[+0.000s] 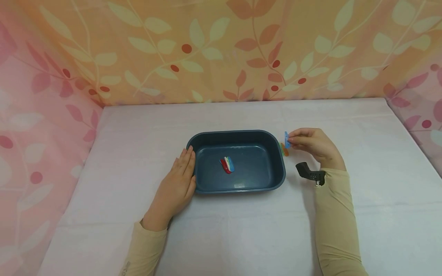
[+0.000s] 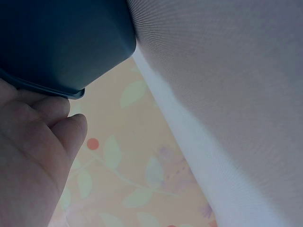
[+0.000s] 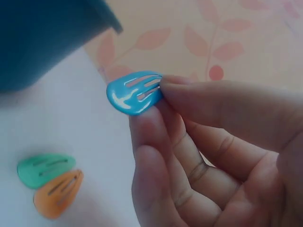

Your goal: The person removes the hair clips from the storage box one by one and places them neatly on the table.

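Note:
Between thumb and fingers, my right hand [image 1: 312,145] pinches a blue snap hair clip [image 3: 135,93], raised above the table to the right of a dark blue plastic basin [image 1: 238,189]. Below it on the cloth lie a green hair clip [image 3: 45,170] and an orange hair clip [image 3: 57,195], close beside the basin's right wall. Inside the basin, a small bunch of hair clips [image 1: 226,165] in red, white and blue rests on the floor. My left hand [image 1: 177,184] lies against the basin's left rim with straight fingers, touching its outer side.
A white cloth covers the table [image 1: 235,234]. Behind it hangs a floral curtain [image 1: 214,57], with pink floral cloth [image 1: 38,153] along the left side. A black camera mount [image 1: 309,173] juts from the right wrist, near the basin's right end.

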The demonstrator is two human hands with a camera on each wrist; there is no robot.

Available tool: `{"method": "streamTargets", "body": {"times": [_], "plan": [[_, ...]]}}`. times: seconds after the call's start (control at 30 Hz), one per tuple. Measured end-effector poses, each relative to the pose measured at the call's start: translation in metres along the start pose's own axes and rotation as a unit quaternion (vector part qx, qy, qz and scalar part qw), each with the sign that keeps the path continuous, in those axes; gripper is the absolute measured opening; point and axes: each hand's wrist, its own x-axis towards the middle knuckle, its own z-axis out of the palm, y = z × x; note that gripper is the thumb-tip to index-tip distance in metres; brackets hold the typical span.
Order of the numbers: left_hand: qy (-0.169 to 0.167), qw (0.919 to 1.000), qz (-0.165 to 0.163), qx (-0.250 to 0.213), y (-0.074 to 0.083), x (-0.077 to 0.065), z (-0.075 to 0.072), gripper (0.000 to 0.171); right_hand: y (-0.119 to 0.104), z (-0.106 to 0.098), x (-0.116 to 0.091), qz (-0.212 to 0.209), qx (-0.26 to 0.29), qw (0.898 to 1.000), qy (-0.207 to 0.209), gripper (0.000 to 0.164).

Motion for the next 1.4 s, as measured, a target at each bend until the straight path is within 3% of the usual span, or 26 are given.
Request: {"method": "streamTargets", "body": {"times": [0.4,0.63,0.93,1.23,1.4], "plan": [[0.004,1.0000,0.003,0.000,0.000,0.000,-0.001,0.058,0.014,-0.012,0.002,0.023,-0.014,1.000,0.016,0.013],[0.006,1.0000,0.004,0.001,0.000,0.000,-0.001,0.057,0.019,-0.017,0.005,0.046,-0.067,0.996,0.035,0.008],[0.004,1.0000,0.003,0.004,0.001,0.001,-0.001,0.057,0.018,-0.013,0.005,0.055,-0.178,0.982,0.039,0.035],[0.002,1.0000,0.003,0.004,0.000,0.000,-0.001,0.057,0.016,-0.011,0.004,0.047,-0.186,0.981,0.035,0.019],[-0.001,1.0000,0.001,0.004,0.000,0.001,0.000,0.058,0.016,-0.011,0.004,0.057,-0.220,0.973,0.040,0.029]]}}
